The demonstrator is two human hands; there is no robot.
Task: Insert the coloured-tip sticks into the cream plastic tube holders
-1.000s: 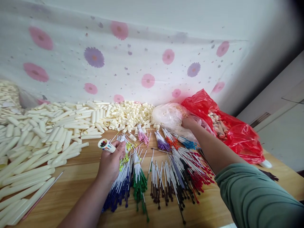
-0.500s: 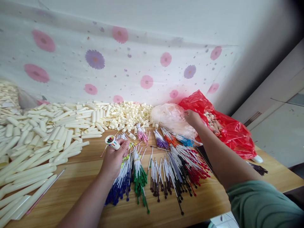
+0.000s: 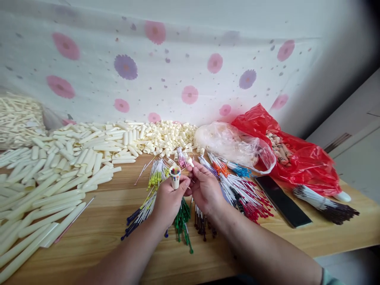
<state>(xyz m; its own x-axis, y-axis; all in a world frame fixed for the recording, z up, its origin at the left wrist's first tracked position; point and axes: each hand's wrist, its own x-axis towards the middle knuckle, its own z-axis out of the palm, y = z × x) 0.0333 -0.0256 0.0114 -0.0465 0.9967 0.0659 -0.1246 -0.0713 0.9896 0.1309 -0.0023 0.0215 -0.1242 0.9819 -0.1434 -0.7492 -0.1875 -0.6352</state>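
In my left hand (image 3: 170,198), closed around it, stands a white multicolour pen barrel (image 3: 175,183) with coloured tips showing in its open top and coloured marks on its side. My right hand (image 3: 206,190) is close beside it, pinching a small white plastic piece (image 3: 189,161) between thumb and fingertips. Beneath and around both hands lie bundles of thin white pen refills with coloured ends: yellow (image 3: 157,174), green (image 3: 183,215), red (image 3: 257,206), orange (image 3: 220,168) and blue (image 3: 242,170). The lower fingers of both hands partly overlap from this view.
Cream plastic tubes (image 3: 68,178) heap up on the left, with short slotted cream pieces (image 3: 172,134) behind. At right are a clear bag (image 3: 228,142), a red bag (image 3: 308,166) holding printed pieces, a black phone (image 3: 283,200) and a dark-tipped refill bundle (image 3: 326,204).
My right hand has come back from the bags to beside my left hand, with a small white piece in its fingers. My left hand has shifted right with the pen barrel.
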